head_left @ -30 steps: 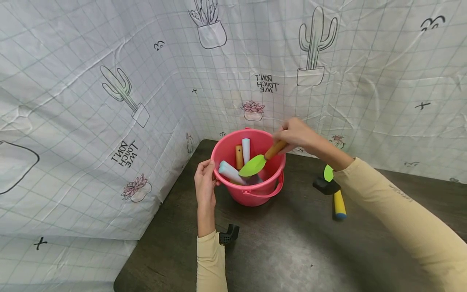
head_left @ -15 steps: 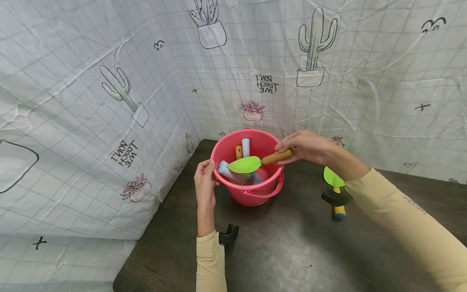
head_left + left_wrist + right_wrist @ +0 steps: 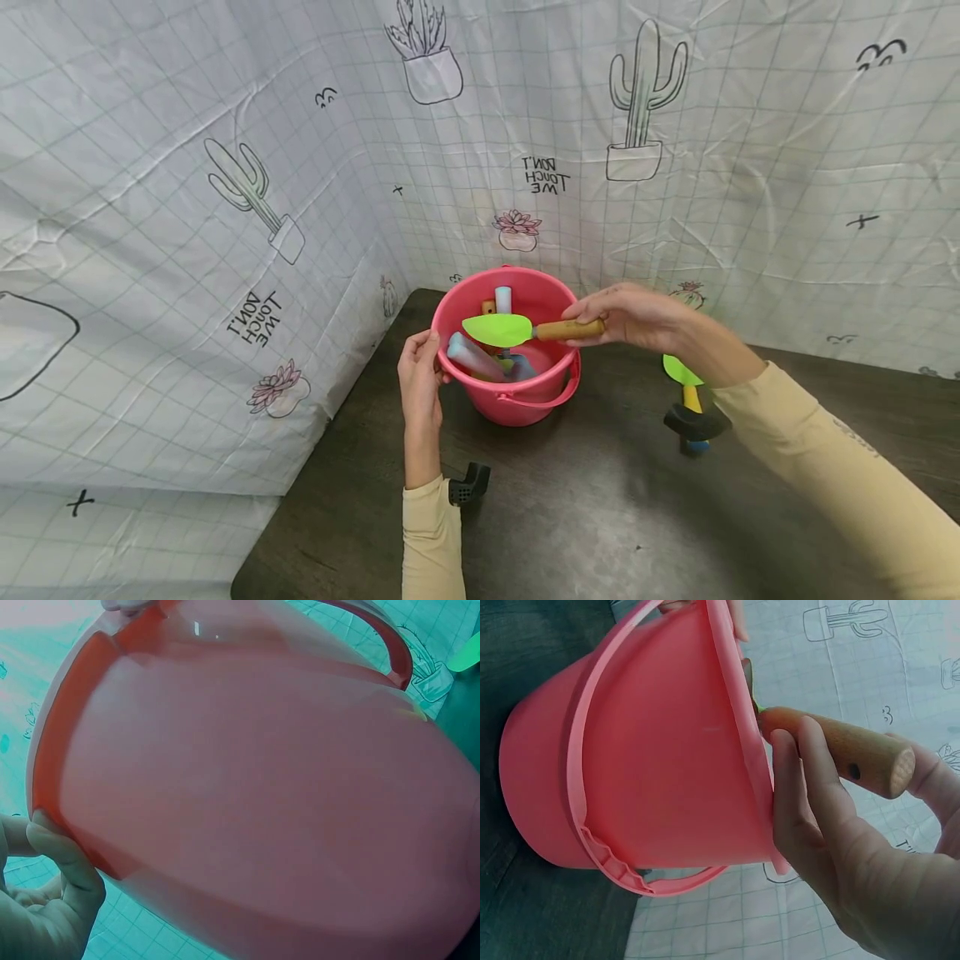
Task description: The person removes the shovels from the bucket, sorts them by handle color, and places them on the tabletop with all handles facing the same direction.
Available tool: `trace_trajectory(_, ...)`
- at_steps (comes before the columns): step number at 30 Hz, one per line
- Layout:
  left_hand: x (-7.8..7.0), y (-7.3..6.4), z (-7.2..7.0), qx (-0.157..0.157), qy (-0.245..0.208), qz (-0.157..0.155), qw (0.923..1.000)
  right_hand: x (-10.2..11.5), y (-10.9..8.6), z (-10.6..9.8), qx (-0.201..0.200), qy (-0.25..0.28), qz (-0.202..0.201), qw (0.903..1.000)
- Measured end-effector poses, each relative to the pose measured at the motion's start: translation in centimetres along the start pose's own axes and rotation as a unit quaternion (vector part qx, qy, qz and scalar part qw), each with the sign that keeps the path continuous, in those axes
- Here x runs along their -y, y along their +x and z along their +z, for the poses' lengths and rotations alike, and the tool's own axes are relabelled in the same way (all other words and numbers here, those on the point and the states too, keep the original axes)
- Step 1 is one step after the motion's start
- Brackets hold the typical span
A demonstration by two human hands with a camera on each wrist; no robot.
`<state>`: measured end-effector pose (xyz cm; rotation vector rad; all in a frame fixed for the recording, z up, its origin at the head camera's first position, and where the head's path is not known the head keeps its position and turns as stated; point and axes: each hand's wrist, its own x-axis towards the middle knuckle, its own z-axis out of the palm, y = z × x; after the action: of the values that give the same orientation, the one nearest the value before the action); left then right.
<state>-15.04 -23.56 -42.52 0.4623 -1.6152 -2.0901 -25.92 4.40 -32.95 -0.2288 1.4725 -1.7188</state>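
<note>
A pink bucket [image 3: 517, 410] stands upright, its rim pinched at the left by the thumb and fingers of my left hand [image 3: 422, 371]. In the left wrist view, the thumb and a finger [image 3: 71, 870] meet at that rim. Over the bucket's mouth, my right hand [image 3: 637, 315] grips a small garden trowel [image 3: 498, 330] by its wooden handle [image 3: 840, 750]. The trowel lies nearly level, its lime-green blade pointing left. Inside the bucket are pale blue handles [image 3: 472, 357] and a wooden handle [image 3: 488, 307]; the blade hides part of the contents.
To the right on the dark table [image 3: 570, 517] lies another green-bladed tool [image 3: 682, 372] with a yellow handle, partly covered by the black wrist mount [image 3: 697, 422]. The bucket's pink handle [image 3: 572, 383] hangs down its side. A printed sheet [image 3: 480, 125] rises behind and left.
My right hand has moved right and lower with the trowel, whose blade has swung from sloping down into the bucket to nearly level. My left hand keeps its place on the rim.
</note>
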Motion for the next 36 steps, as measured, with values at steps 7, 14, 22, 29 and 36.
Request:
trace_trajectory(7, 0.0, 0.0, 0.0, 0.005, -0.005, 0.001, 1.0, -0.3, -0.5, 0.0, 0.015, 0.051, 0.013, 0.9985)
trace_trajectory(14, 0.0, 0.0, -0.1, 0.004, -0.016, -0.001, 0.9999, -0.6, -0.8, 0.4, 0.01, 0.106, 0.022, 0.994)
trace_trajectory(22, -0.1, 0.0, 0.0, 0.0, -0.014, -0.005, 0.9999, -1.4, -0.9, 0.1, 0.004, 0.031, 0.006, 0.9995)
trace_trajectory(29, -0.1, 0.1, -0.1, 0.0, -0.012, -0.006, 0.9999, -2.0, -1.2, 0.0, 0.018, 0.042, 0.013, 0.9988)
trace_trajectory(36, 0.1, 0.1, -0.2, 0.001, -0.007, -0.004, 1.0, -2.4, -1.3, 0.0, 0.023, 0.012, 0.006, 0.9996)
